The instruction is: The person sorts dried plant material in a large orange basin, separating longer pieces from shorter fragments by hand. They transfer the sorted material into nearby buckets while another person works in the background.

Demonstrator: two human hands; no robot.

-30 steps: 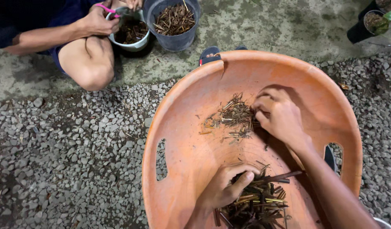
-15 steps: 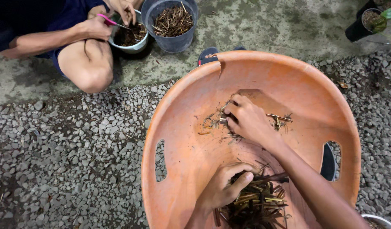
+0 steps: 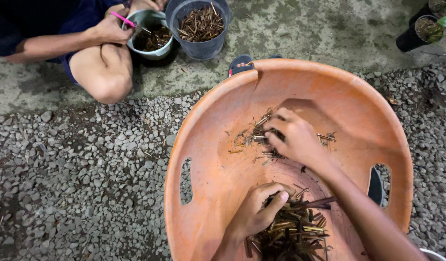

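Inside the tilted orange tub (image 3: 218, 145): right hand (image 3: 293, 137) spread palm-down with fingers loosely curled over a thin scatter of cut sticks (image 3: 254, 137) on the far wall, raking rather than pinching, with any actual grip hidden underneath. Left hand (image 3: 256, 212) curled at the edge of the thicker pile of sticks (image 3: 293, 234) in the near bottom, thumb across the top, seemingly closed on a few. Probably light, dry, stiff and brittle; best gathered loosely in small bunches, not squeezed.
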